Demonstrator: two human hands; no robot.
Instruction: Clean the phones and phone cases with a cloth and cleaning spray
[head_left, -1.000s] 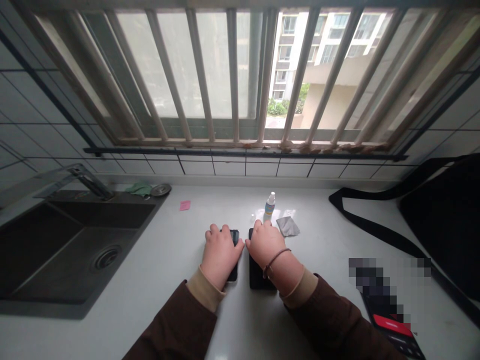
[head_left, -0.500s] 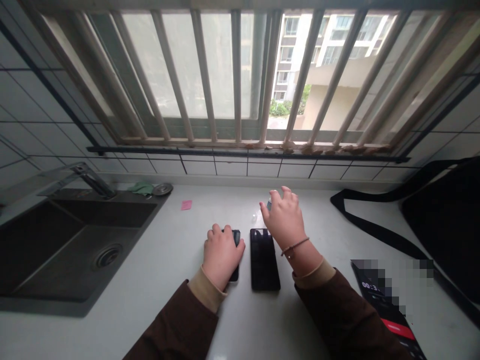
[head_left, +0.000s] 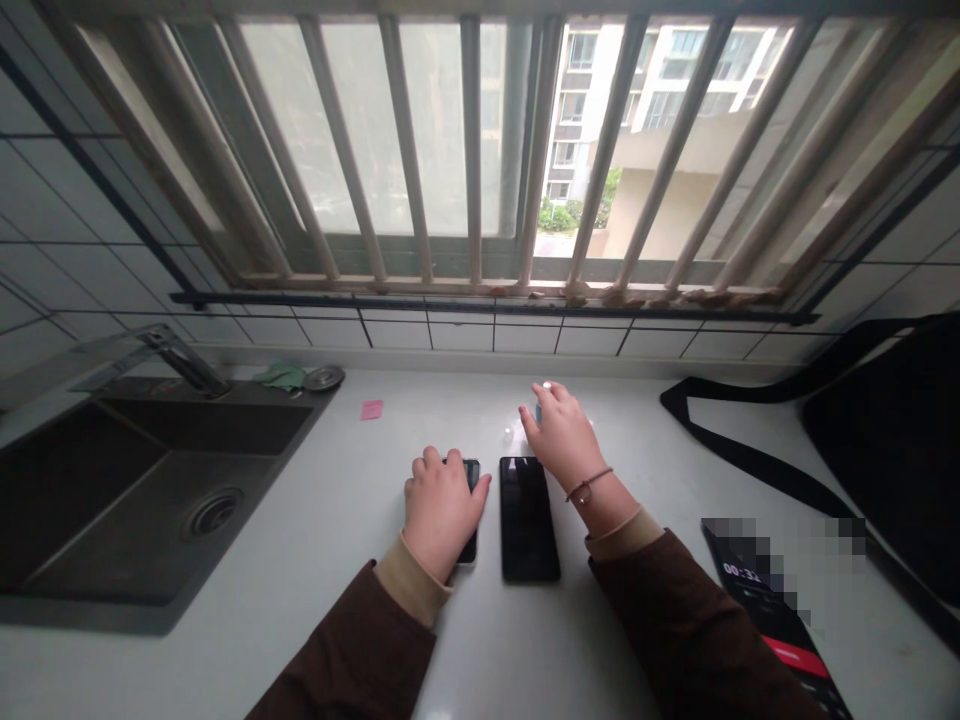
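Fingers (head_left: 551, 408) over spray bottle (head_left: 538, 408) beyond phone (head_left: 529, 518)

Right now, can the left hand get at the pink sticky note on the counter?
Probably yes. The left hand lies on a phone, and only bare countertop lies between it and the pink note.

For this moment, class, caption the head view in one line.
Left hand rests on one phone; right hand closes around a spray bottle behind a second phone on the white counter.
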